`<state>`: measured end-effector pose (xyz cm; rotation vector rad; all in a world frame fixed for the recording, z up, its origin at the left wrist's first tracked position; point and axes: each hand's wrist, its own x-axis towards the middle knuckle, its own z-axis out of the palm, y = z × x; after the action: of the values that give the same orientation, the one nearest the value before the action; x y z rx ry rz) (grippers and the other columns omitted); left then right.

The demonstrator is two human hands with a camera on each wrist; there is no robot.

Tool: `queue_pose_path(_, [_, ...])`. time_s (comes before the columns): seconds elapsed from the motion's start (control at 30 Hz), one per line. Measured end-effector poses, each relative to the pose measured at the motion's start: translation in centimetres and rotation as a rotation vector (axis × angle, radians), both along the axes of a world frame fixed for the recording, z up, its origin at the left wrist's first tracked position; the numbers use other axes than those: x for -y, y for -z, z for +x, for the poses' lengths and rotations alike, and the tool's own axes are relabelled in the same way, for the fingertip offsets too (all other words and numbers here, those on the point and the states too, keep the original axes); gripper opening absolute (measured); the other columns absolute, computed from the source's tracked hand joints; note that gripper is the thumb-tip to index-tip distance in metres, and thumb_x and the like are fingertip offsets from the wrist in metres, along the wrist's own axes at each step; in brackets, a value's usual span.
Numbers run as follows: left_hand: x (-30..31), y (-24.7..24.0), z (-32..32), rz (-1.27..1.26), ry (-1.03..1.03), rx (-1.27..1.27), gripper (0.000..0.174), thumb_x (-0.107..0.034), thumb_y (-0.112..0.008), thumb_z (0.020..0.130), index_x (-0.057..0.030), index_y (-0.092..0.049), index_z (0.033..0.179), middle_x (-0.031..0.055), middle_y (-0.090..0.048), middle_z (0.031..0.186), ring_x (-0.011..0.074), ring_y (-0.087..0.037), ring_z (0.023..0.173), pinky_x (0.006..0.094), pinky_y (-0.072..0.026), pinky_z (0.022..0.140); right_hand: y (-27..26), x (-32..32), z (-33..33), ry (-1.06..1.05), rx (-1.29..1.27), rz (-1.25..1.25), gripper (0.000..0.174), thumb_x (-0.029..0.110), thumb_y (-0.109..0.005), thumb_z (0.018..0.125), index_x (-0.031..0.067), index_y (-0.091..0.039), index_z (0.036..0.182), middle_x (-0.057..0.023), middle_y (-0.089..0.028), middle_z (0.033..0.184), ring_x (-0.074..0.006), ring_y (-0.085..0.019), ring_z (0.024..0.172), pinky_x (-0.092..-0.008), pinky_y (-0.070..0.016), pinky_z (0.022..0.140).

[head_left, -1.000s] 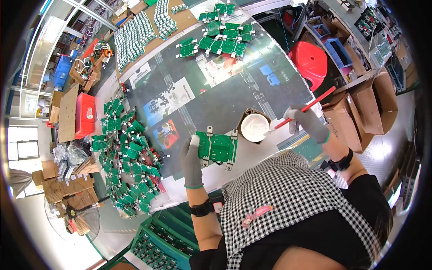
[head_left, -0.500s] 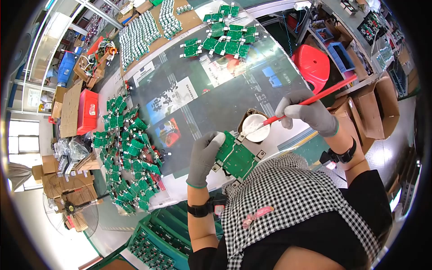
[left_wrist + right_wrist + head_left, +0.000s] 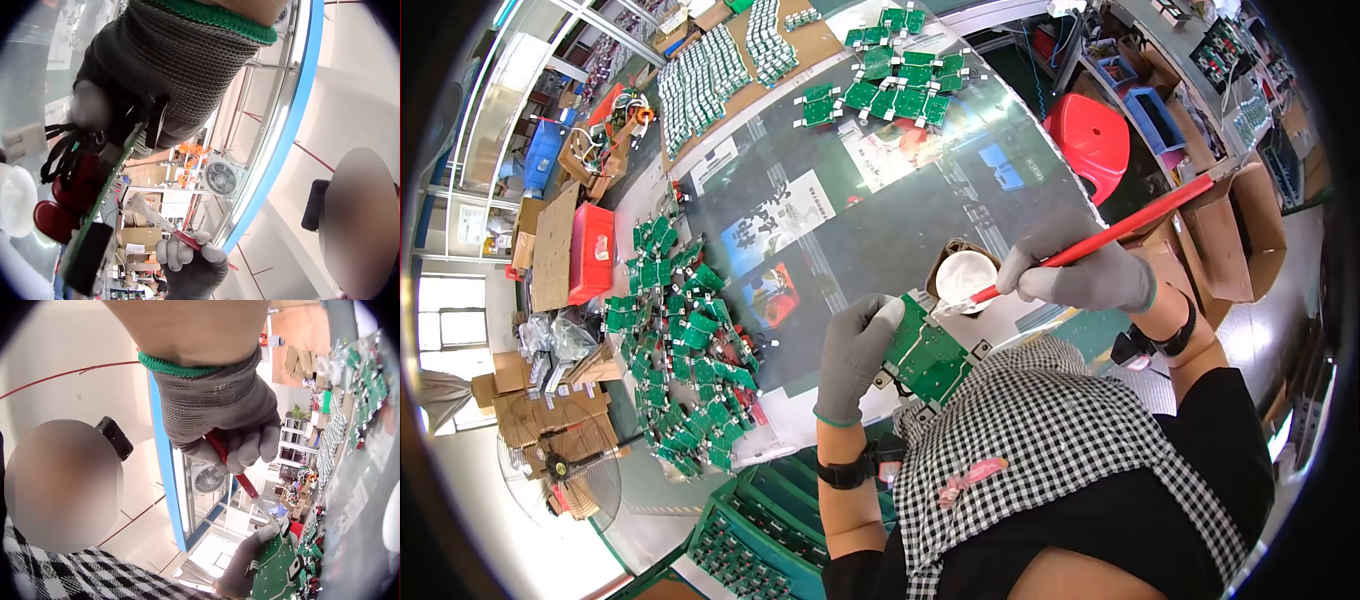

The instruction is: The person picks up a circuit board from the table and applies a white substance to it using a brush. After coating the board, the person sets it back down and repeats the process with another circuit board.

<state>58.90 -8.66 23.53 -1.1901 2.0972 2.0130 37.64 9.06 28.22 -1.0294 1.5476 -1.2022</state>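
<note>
Worktable (image 3: 870, 235) was shiny. Left hand (image 3: 856, 350) pinched a board (image 3: 930, 358) by its left edge, right hand (image 3: 1090, 272) curled round a brush (image 3: 1140, 217). Board looked light, stiff, kinda fragile; edges seemed safest.

The person's left forearm (image 3: 848, 515) reaches away from the near side, the gloved left hand (image 3: 855, 352) gripping with its thumb (image 3: 888, 313) uppermost. The right forearm (image 3: 1197, 355) angles leftward and away, the gloved right hand (image 3: 1090, 272) slightly farther off, its fingers (image 3: 270, 440) curled in a grip.
</note>
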Motion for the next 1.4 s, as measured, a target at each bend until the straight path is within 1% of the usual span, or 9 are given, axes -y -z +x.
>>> queue_pose_path(0.23, [0.5,0.1,0.1,-0.039,-0.013,-0.006,0.027,-0.023,-0.058,0.089,0.003,-0.066,0.09,-0.0026,-0.057,0.071,0.0052,-0.048,0.067,0.023,-0.0393,0.061,0.3,0.2,-1.2,0.101,-0.003,0.075,0.016,0.006,-0.057,0.074,-0.002,-0.069,0.081,-0.0028,-0.061,0.065,-0.007,-0.054,0.063,-0.025,-0.0425,0.057])
queue_pose_path(0.6, [1.9,1.0,0.6,0.052,-0.163,-0.046,0.025,-0.021,-0.057,0.088,0.0018,-0.067,0.09,-0.0014,-0.059,0.074,0.0059,-0.052,0.068,0.0229,-0.0408,0.061,0.3,-0.9,-0.5,-0.101,0.07,0.031,0.016,0.005,-0.059,0.073,-0.0029,-0.07,0.082,-0.004,-0.063,0.066,-0.0084,-0.057,0.064,-0.0259,-0.0446,0.058])
queue_pose_path(0.83, [2.1,1.3,0.6,-0.004,-0.12,-0.057,0.023,-0.02,-0.057,0.088,0.0015,-0.066,0.089,-0.0021,-0.059,0.073,0.0054,-0.051,0.067,0.0223,-0.0399,0.061,1.3,-0.6,-1.6,0.002,0.056,0.137,0.015,0.005,-0.057,0.073,-0.0025,-0.069,0.08,-0.003,-0.061,0.063,-0.0069,-0.054,0.058,-0.0228,-0.0424,0.054])
queue_pose_path(0.93, [2.3,1.7,1.0,-0.051,-0.177,-0.05,0.023,-0.02,-0.055,0.091,0.0009,-0.066,0.091,-0.0022,-0.058,0.074,0.0048,-0.051,0.067,0.0223,-0.0405,0.061,0.5,-0.9,-1.7,0.099,0.088,0.113,0.015,0.005,-0.055,0.074,-0.0034,-0.068,0.079,-0.003,-0.06,0.062,-0.0059,-0.053,0.057,-0.0212,-0.0411,0.053])
queue_pose_path(1.03, [2.2,2.4,0.8,0.026,-0.4,-0.22,0.021,-0.02,-0.054,0.094,-0.0012,-0.062,0.097,-0.001,-0.06,0.079,0.0059,-0.053,0.067,0.0212,-0.0423,0.059,0.2,-0.9,-0.8,0.214,0.177,-0.02,0.018,0.005,-0.052,0.079,-0.0052,-0.066,0.083,-0.0042,-0.061,0.064,-0.0057,-0.054,0.058,-0.0212,-0.0416,0.053])
queue_pose_path(1.13, [2.2,3.8,1.1,0.269,-0.515,-0.394,0.028,-0.019,-0.054,0.094,-0.0012,-0.054,0.116,0.006,-0.063,0.098,0.0127,-0.064,0.075,0.0259,-0.0555,0.065,0.4,-0.9,1.1,0.25,0.155,-0.095,0.019,0.006,-0.051,0.082,-0.0043,-0.065,0.089,-0.0052,-0.061,0.066,-0.0066,-0.055,0.059,-0.0227,-0.0433,0.055])
queue_pose_path(1.17, [1.7,4.0,0.6,0.393,-0.54,-0.502,0.033,-0.016,-0.053,0.094,0.0,-0.048,0.123,0.0114,-0.061,0.108,0.0197,-0.066,0.087,0.0345,-0.0592,0.075,0.7,-0.8,1.7,0.195,0.08,-0.156,0.018,0.006,-0.051,0.084,-0.0032,-0.065,0.091,-0.0059,-0.062,0.068,-0.0079,-0.056,0.061,-0.0246,-0.0453,0.057])
queue_pose_path(1.3, [0.1,4.0,-1.0,0.461,-0.523,-0.685,0.037,-0.011,-0.05,0.094,0.0027,-0.044,0.128,0.0176,-0.057,0.117,0.0283,-0.063,0.101,0.0389,-0.0577,0.083,2.2,-0.2,2.9,0.172,-0.058,-0.291,0.014,0.005,-0.053,0.084,-0.001,-0.063,0.09,-0.0079,-0.063,0.071,-0.0124,-0.058,0.062,-0.0278,-0.0473,0.06])
queue_pose_path(1.4, [-0.1,3.8,-1.2,0.493,-0.557,-0.709,0.038,-0.009,-0.051,0.093,0.003,-0.043,0.128,0.0181,-0.057,0.119,0.0284,-0.062,0.104,0.0398,-0.0575,0.085,3.1,0.0,3.0,0.192,-0.181,-0.374,0.015,0.008,-0.051,0.085,0.0003,-0.062,0.09,-0.0077,-0.063,0.071,-0.0141,-0.06,0.062,-0.0283,-0.0488,0.06])
